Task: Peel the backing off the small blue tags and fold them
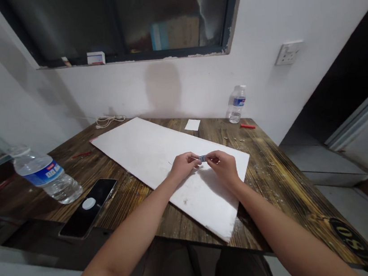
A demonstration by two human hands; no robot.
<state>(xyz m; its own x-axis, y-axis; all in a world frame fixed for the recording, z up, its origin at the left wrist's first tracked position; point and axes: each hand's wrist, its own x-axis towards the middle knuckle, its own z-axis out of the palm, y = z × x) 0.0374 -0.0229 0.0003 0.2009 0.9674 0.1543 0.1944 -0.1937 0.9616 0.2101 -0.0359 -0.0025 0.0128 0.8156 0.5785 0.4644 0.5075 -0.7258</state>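
A small blue-grey rectangular piece (202,158) is held up between my two hands, just above a large white board (137,146). The fingertips of my left hand (185,166) pinch its left end. On the other end, the thumb and fingers of my right hand (222,164) are closed. What the piece is exactly is too small to make out. The board lies aslant on the dark wooden table (279,189), under both hands, with a few smudges near its front corner.
To the left stand a large water bottle (48,174) and a phone (89,208) lying flat. A white cable (109,120), a white paper (192,124), a smaller bottle (237,104) and a red stick-like item (247,126) lie or stand toward the wall.
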